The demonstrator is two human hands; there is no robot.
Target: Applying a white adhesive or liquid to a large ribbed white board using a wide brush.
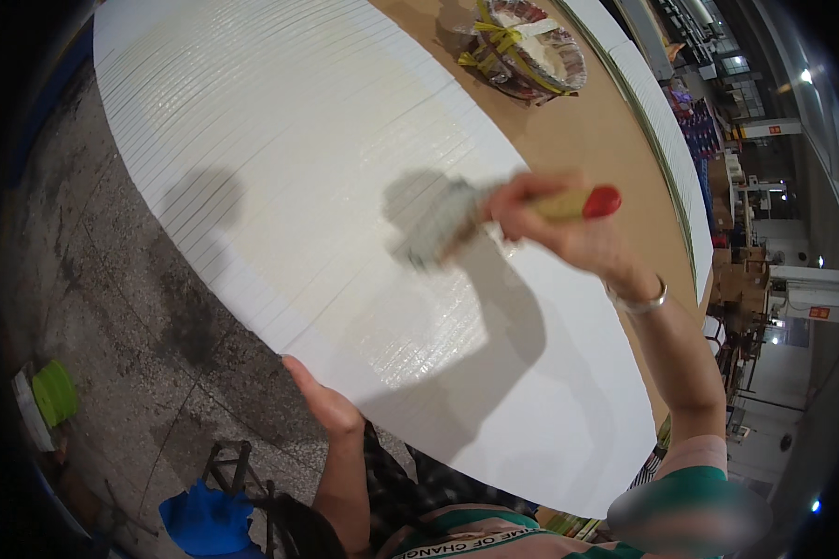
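One brush [447,224] in right fingers [511,207], left hand [334,405] at edge of white sheet [317,224], grip unclear, floor [130,279] alongside

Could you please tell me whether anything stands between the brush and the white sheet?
Nothing visible does: the right hand holds the brush over the white sheet, though blur hides whether they touch.

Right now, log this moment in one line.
right hand: holds brush | left hand: at white sheet edge | bowl: on brown surface
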